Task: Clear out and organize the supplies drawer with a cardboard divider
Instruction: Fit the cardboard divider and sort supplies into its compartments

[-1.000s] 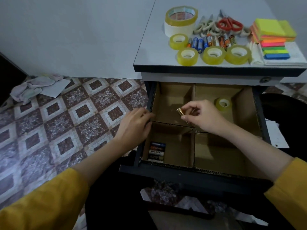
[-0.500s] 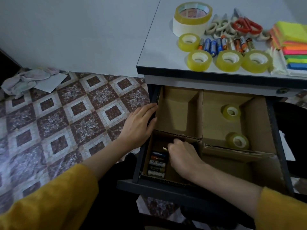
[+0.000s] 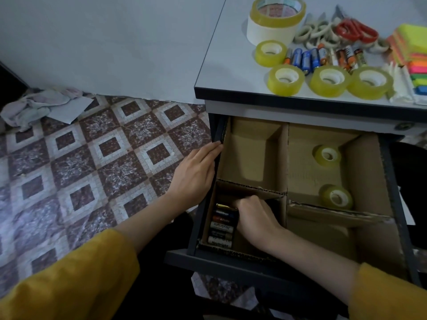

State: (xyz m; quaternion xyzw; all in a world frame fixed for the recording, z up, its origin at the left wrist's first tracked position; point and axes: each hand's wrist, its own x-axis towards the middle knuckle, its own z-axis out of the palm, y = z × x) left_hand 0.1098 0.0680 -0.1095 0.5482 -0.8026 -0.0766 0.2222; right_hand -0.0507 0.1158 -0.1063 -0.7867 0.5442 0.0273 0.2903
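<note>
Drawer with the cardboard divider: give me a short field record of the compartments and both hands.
drawer: dark drawer, open; brown cardboard divider makes four compartments
near-left compartment: row of cylindrical batteries, side by side
far-right compartment: two small yellowish tape rolls
left hand: flat against the drawer's left edge
right hand: in near-left compartment, fingers curled at the farthest battery; grip unclear
white desk top: four more small tape rolls, loose batteries, red-handled scissors, neon sticky notes

Dim, cool indoor light, soft overall.
I see the brightest patch on the desktop; drawer interior shadowed, lines bow at the wide-angle edges, sleeves slightly blurred.
</note>
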